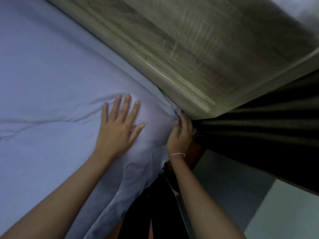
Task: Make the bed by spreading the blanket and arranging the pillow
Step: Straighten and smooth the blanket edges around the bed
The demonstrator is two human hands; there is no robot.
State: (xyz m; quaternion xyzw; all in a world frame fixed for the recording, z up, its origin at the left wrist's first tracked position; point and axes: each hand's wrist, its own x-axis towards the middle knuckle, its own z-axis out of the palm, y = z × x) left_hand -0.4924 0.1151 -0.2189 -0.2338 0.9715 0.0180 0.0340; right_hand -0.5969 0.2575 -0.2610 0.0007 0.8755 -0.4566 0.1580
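Blanket: pale blue, covers the bed from 12 o'clock round to 9, filling the whole left side of the view. Its corner sits at centre, right against the wooden headboard, which runs from 11 o'clock down to 3. Creases fan out toward 9 o'clock from under my left hand.

Left hand: flat on the blanket, fingers spread and straight, pressing down just beside the corner, fingertips pointing to 12 o'clock.

Right hand: at 3 o'clock of the left, fingers curled round the bunched blanket corner where it meets the end of the headboard. Thin string band on that wrist.

Blanket edge hangs loose toward 6 o'clock, between my forearms. Dark curtain at 3 to 4 o'clock, touching the end of the headboard. Pale floor at 5 o'clock. Frame is a bit blurred.
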